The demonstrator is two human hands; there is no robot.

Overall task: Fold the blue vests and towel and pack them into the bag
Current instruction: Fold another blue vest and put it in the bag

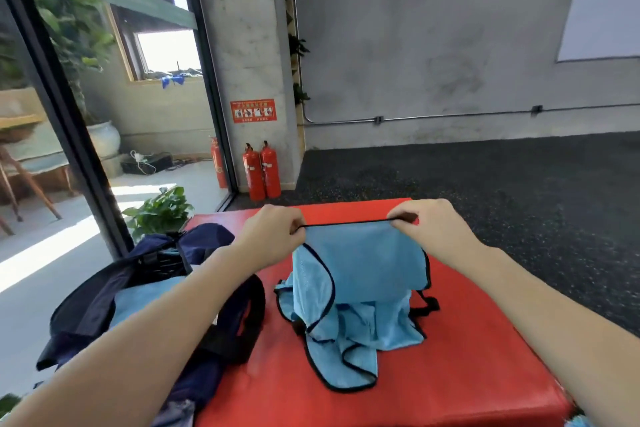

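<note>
In the head view, 2 hands are lifting a blue mesh vest [360,274] over the red mat [467,357]. The left hand [273,236] and right hand [429,229] are each pinching 1 end of its black-trimmed top edge, pulling it taut between them while the rest is hanging and bunching on the mat. Keeping the edge level and letting the creases drop out should be giving a squarer fold. The open navy bag [145,291] is lying just left, already holding light-blue fabric.

Grey concrete wall [433,45] w/ whiteboard [602,7]; dark speckled floor [485,177]; 2 red extinguishers [261,170] by pillar [242,28]; sunlit glass [104,80] left.
</note>
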